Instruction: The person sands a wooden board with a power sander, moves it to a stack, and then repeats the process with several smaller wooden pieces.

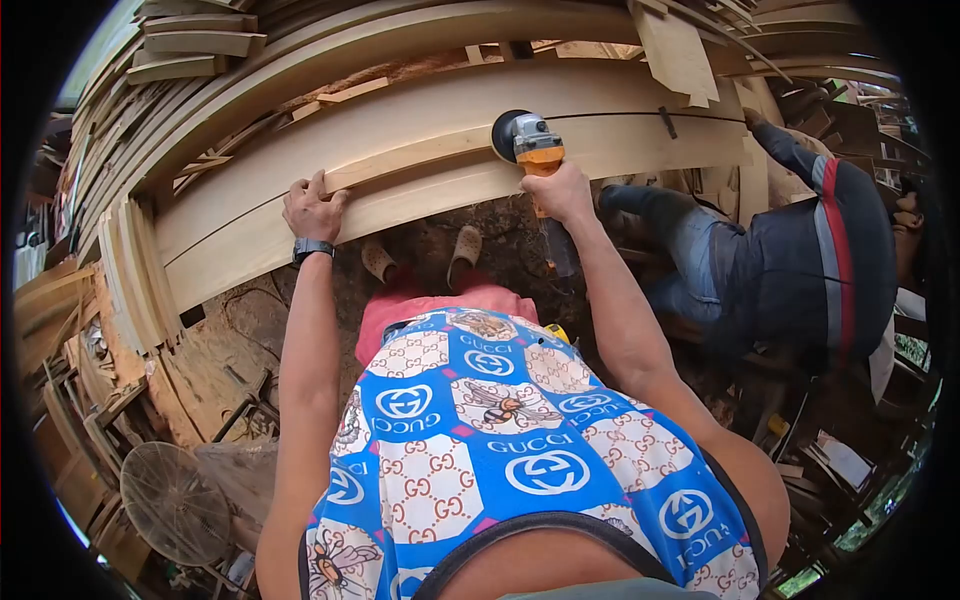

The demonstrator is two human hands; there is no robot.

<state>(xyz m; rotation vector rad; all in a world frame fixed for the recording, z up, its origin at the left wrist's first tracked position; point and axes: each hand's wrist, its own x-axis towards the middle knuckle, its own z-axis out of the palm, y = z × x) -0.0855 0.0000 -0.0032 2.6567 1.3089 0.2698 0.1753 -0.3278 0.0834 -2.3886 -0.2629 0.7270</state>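
My right hand (563, 190) is wrapped around the body of an orange and grey angle grinder (541, 150). Its dark round disc (508, 136) meets the far end of a narrow wooden strip (420, 157). The strip lies on long, wide planks (240, 215) laid side by side with a dark gap between them. At the strip's near-left end, my left hand (314, 207) grips it with bent fingers, a watch (313, 247) on the wrist. Whether the disc is spinning cannot be made out.
Another person (790, 250) in a dark jacket is at the right, one arm reaching to the planks' end. A dark clamp-like piece (668, 123) sits on the planks. Stacked boards (135, 270) stand left, and a round wire fan guard (175, 500) is lower left.
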